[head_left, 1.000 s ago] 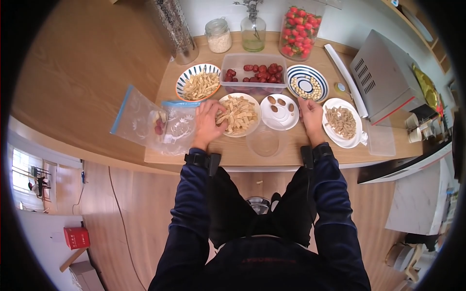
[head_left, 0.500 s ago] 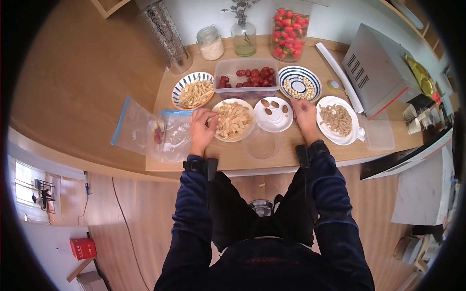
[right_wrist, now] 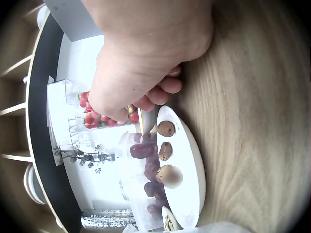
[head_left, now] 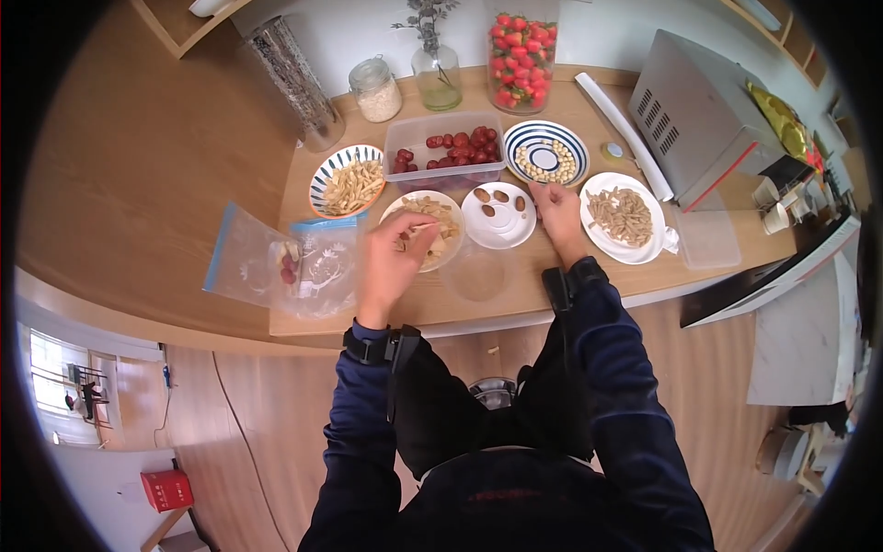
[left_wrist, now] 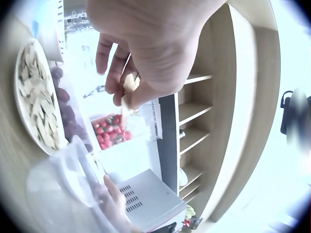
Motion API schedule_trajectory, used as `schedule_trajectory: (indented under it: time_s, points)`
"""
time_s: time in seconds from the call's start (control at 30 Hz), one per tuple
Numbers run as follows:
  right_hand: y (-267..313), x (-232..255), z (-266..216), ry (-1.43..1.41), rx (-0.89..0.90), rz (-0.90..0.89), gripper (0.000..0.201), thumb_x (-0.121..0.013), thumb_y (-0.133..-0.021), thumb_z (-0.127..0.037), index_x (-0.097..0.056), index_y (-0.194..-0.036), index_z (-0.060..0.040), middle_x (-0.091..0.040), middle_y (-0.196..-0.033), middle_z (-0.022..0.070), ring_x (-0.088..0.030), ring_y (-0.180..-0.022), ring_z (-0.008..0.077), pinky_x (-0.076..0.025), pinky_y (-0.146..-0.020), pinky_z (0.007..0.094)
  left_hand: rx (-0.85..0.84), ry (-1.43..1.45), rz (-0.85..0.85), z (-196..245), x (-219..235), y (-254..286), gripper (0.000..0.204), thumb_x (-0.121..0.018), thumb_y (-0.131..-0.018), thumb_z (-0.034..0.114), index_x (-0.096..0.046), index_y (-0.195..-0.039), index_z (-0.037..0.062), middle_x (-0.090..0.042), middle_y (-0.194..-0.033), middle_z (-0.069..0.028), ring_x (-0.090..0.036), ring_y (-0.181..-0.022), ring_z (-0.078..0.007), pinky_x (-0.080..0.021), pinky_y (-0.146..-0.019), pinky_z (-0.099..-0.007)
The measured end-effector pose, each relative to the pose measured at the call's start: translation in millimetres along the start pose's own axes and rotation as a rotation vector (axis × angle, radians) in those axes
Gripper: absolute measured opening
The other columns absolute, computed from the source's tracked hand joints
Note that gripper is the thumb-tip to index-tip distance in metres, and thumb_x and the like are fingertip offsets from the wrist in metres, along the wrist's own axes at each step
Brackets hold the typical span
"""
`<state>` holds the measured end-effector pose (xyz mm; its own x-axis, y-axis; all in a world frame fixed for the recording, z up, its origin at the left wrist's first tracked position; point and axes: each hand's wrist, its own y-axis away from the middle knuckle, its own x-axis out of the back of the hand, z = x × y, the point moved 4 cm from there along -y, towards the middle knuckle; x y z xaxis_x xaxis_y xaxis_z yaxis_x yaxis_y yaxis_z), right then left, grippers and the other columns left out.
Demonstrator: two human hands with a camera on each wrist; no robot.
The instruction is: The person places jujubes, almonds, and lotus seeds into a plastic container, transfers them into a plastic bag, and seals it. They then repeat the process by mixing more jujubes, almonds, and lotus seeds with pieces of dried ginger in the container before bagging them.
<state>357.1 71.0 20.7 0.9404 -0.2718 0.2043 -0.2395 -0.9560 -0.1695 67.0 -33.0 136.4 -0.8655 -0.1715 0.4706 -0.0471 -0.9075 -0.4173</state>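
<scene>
A few pale strips (left_wrist: 130, 84) sit pinched between the thumb and fingers of our left hand (head_left: 390, 262), raised at the near left of the plate (head_left: 461, 237) of similar strips. We judge the step to be picking up. Our right hand (head_left: 559, 219), fingers curled, is just right of the white dish (head_left: 502, 235) of brown nuts; we cannot tell whether it grips anything. Next, we think, calls for a gentle, steady pinch, lifting clear of the plate.
</scene>
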Motion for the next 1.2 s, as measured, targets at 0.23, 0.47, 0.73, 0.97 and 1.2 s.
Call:
schedule_trajectory:
  time_s: [0.23, 0.47, 0.73, 0.97, 1.2]
  points:
    - [-2.2, -0.6, 4.0, 0.008, 0.007, -0.006, 0.041, -0.075, -0.092, -0.031, -0.065, -0.070, 0.0027, -0.059, -0.057, 0.0049, -0.048, -0.054, 0.0091, -0.041, -0.053, 0.0309, 0.034, 0.119, -0.255, 7.4, -28.8, 7.1, 0.018, -0.075, -0.088, 0.008, -0.075, -0.106, 0.0056, -0.074, -0.095, -0.0057, -0.066, -0.082, -0.0164, -0.051, -0.077, -0.0295]
    - [-0.5, 0.6, 0.1, 0.040, 0.030, 0.006, 0.040, -0.075, -0.091, -0.030, -0.065, -0.071, 0.0029, -0.059, -0.057, 0.0047, -0.048, -0.054, 0.0088, -0.041, -0.052, 0.0303, -0.068, -0.035, -0.013, 3.9, -0.4, -19.8, 0.027, -0.075, -0.088, 0.009, -0.073, -0.115, 0.0060, -0.074, -0.107, -0.0077, -0.067, -0.093, -0.0166, -0.051, -0.082, -0.0307]
    - [-2.4, -1.8, 6.5, -0.030, 0.029, 0.007, 0.039, -0.076, -0.092, -0.028, -0.064, -0.070, 0.0029, -0.057, -0.056, 0.0026, -0.045, -0.055, 0.0057, -0.038, -0.051, 0.0289, 0.343, -0.541, 0.171, -122.2, 84.1, -93.1, 0.034, -0.072, -0.084, 0.025, -0.074, -0.115, 0.0088, -0.072, -0.114, -0.0155, -0.068, -0.105, -0.0313, -0.053, -0.091, -0.0433]
    - [-4.3, -1.9, 7.8, -0.003, 0.024, 0.007, 0.040, -0.076, -0.091, -0.028, -0.063, -0.069, 0.0031, -0.057, -0.055, 0.0028, -0.045, -0.054, 0.0059, -0.038, -0.050, 0.0298, 0.463, -0.937, -0.231, -174.5, 87.6, -98.8, 0.029, -0.075, -0.081, 0.026, -0.075, -0.108, 0.0165, -0.074, -0.104, -0.0128, -0.070, -0.102, -0.0317, -0.055, -0.087, -0.0441]
    - [-2.4, -2.5, 7.2, -0.004, 0.046, -0.004, 0.040, -0.072, -0.096, -0.025, -0.060, -0.066, -0.0027, -0.055, -0.057, -0.0015, -0.044, -0.051, 0.0046, -0.032, -0.047, 0.0256, 0.399, -0.963, -0.006, -173.4, 91.0, -98.1, 0.015, -0.068, -0.082, 0.019, -0.077, -0.094, 0.0186, -0.075, -0.099, -0.0120, -0.072, -0.096, -0.0333, -0.056, -0.084, -0.0457]
